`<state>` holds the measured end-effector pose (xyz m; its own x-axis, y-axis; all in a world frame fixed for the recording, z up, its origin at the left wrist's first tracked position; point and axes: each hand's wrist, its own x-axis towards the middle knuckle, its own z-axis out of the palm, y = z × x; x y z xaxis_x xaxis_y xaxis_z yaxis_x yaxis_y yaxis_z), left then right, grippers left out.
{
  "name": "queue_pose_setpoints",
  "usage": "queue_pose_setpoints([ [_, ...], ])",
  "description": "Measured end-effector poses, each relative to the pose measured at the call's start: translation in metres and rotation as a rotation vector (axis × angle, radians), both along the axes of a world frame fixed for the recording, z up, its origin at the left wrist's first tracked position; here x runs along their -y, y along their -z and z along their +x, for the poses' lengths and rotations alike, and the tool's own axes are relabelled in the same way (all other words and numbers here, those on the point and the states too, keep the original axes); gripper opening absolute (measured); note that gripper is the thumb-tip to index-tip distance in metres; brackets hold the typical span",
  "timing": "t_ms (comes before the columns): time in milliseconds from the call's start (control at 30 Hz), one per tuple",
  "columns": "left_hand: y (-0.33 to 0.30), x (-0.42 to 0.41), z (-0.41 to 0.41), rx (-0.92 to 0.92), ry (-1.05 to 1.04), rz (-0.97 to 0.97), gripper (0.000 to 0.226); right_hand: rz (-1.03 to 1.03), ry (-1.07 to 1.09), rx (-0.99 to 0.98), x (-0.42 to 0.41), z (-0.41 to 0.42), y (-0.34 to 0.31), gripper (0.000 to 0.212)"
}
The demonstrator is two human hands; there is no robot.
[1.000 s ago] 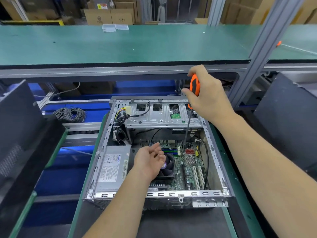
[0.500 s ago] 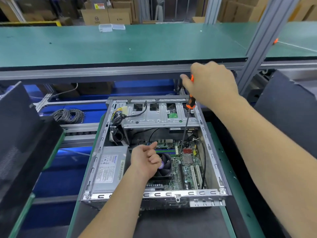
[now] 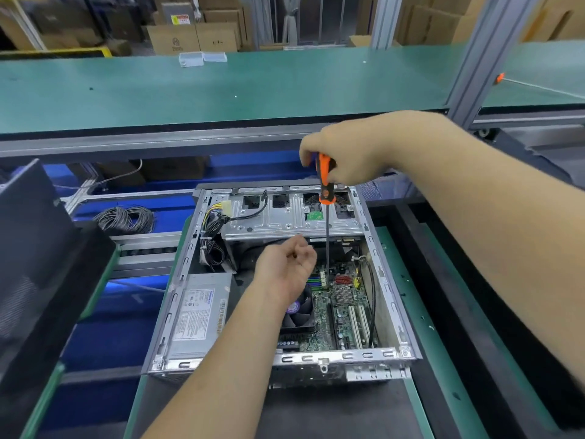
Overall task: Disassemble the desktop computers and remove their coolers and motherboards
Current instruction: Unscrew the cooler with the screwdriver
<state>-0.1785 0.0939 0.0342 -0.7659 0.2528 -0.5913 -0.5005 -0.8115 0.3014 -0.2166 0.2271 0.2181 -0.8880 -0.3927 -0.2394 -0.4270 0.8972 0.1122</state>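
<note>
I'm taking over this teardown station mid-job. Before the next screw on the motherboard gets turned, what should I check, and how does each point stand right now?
1. Screwdriver held firmly: ok, the right hand grips its orange handle.
2. Shaft upright, tip down on the motherboard: ok; whether the tip sits in a screw head: cannot tell.
3. Left hand away from the tip: ok, it hovers loosely curled above the cooler fan, beside the shaft.
4. Left hand holding a removed screw: cannot tell.
5. Cooler fan off the board: not ok, it sits in place.
6. Cables away from the working spot: ok, bundled at the case's left.
</note>
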Motion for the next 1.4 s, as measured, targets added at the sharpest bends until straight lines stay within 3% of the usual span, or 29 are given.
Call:
queue_pose_setpoints([
  [100, 0.018, 0.000, 0.012, 0.049, 0.028, -0.063, 0.038, -0.025, 0.106, -0.153, -0.007, -0.002, 0.003, 0.045],
  [200, 0.027, 0.001, 0.017, 0.127, 0.019, -0.036, 0.042, -0.196, 0.010, -0.067, -0.013, -0.002, 0.007, 0.016],
  [267, 0.030, 0.000, 0.020, 0.138, 0.016, -0.006, 0.036, -0.203, 0.057, -0.017, -0.011, 0.000, 0.007, 0.028],
  [333, 0.031, -0.003, 0.023, 0.143, 0.037, 0.003, 0.030, -0.087, 0.111, -0.161, -0.008, 0.000, 0.007, 0.043],
  [400, 0.031, -0.005, 0.023, 0.145, 0.077, -0.054, 0.028, -0.096, 0.066, -0.165, -0.008, -0.004, 0.009, 0.034],
  [467, 0.026, -0.009, 0.024, 0.137, 0.110, -0.090, 0.023, -0.199, 0.022, 0.010, -0.007, 0.001, 0.004, 0.016],
  [533, 0.021, -0.014, 0.027, 0.132, 0.101, -0.046, 0.021, -0.188, 0.093, 0.015, -0.010, 0.002, 0.003, 0.036],
  [600, 0.019, -0.017, 0.028, 0.139, 0.058, 0.008, 0.025, -0.040, 0.180, -0.164, -0.013, -0.001, 0.003, 0.050],
  [700, 0.026, -0.017, 0.027, 0.157, 0.049, -0.047, 0.033, -0.087, 0.088, -0.075, -0.020, -0.005, 0.003, 0.017],
  [767, 0.031, -0.014, 0.024, 0.147, 0.065, -0.133, 0.037, -0.106, 0.110, 0.016, -0.024, -0.003, -0.003, 0.020],
  [867, 0.023, -0.011, 0.014, 0.009, 0.137, -0.360, 0.027, -0.050, 0.183, -0.090, -0.027, -0.004, 0.000, 0.050],
  [967, -0.004, -0.015, -0.004, -0.288, 0.158, -0.812, 0.015, -0.149, 0.026, -0.042, -0.025, -0.001, 0.002, 0.019],
  [1033, -0.022, -0.019, -0.014, -0.537, 0.206, -1.054, 0.010, -0.208, 0.048, 0.030, -0.022, 0.001, 0.002, 0.032],
  [1100, -0.030, -0.023, -0.019, -0.796, 0.310, -1.140, 0.023, -0.074, 0.148, -0.095, -0.018, 0.001, 0.004, 0.046],
  [1167, -0.031, -0.028, -0.021, -0.970, 0.358, -1.216, 0.018, -0.046, 0.084, -0.179, -0.019, -0.004, 0.007, 0.035],
  [1200, -0.030, -0.029, -0.022, -1.000, 0.359, -1.252, 0.008, -0.105, 0.035, -0.126, -0.020, -0.003, 0.007, 0.022],
  [1267, -0.023, -0.031, -0.025, -1.000, 0.341, -1.308, 0.017, -0.205, 0.030, 0.012, -0.022, 0.002, 0.001, 0.027],
  [1333, -0.019, -0.032, -0.023, -1.002, 0.337, -1.364, 0.020, -0.189, 0.140, -0.039, -0.023, 0.003, 0.002, 0.044],
  [1400, -0.019, -0.034, -0.023, -1.005, 0.330, -1.378, 0.020, -0.031, 0.148, -0.173, -0.020, 0.001, 0.002, 0.049],
])
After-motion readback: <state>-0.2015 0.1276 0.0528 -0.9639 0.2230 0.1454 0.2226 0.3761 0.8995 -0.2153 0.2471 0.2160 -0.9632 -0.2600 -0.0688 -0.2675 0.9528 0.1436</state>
